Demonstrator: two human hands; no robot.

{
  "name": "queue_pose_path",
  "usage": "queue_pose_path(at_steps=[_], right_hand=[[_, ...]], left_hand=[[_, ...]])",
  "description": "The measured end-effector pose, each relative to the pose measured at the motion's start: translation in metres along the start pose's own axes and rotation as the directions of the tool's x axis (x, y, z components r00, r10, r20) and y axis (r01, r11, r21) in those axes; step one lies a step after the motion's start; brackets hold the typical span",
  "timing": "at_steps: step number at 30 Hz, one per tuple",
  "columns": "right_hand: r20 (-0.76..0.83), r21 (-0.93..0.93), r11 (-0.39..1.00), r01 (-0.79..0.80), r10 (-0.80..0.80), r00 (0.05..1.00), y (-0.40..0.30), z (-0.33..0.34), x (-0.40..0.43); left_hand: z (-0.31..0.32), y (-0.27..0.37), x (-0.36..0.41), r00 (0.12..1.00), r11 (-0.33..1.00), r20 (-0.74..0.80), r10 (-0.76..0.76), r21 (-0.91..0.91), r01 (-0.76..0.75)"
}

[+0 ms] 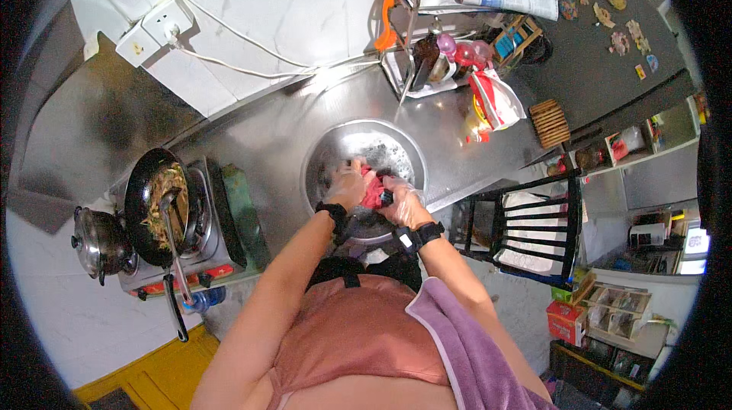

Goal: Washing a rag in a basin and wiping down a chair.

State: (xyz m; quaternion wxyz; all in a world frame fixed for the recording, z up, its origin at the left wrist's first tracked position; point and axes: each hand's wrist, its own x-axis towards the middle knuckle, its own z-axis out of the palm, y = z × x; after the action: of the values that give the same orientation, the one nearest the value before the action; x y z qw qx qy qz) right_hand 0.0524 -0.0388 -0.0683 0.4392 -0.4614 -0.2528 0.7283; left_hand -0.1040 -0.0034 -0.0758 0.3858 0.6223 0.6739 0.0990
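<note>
A round metal basin (374, 144) stands on the stainless-steel counter in front of me, with water drops or bubbles on its inner wall. Over it, my left hand (347, 182) and my right hand (402, 202) both grip a crumpled red item (373, 188), which looks like cloth. Each hand wears a clear plastic glove, and a black band circles each wrist. The left hand is at the red item's left side, the right hand at its lower right. A small dark part shows beside the right fingers; I cannot tell what it is.
On the left, a wok (137, 210) of food with a metal spatula (171, 227) sits on a gas stove (220, 221), beside a lidded pot (100, 241). A wire rack (409, 27) and packets (494, 104) stand back right. A black chair (537, 227) is at right.
</note>
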Motion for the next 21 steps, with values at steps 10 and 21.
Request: queue_pose_path(at_steps=[10, 21], right_hand=[[0.227, -0.903, 0.339, 0.264, -0.144, 0.963, -0.024, 0.008, -0.019], [0.216, 0.003, 0.975, -0.22, 0.215, 0.953, 0.019, -0.012, 0.039]], left_hand=[[0.011, 0.019, -0.007, 0.924, 0.783, 0.368, 0.108, 0.541, -0.307], [0.003, 0.034, -0.027, 0.97, 0.758, 0.064, 0.234, -0.637, -0.14]])
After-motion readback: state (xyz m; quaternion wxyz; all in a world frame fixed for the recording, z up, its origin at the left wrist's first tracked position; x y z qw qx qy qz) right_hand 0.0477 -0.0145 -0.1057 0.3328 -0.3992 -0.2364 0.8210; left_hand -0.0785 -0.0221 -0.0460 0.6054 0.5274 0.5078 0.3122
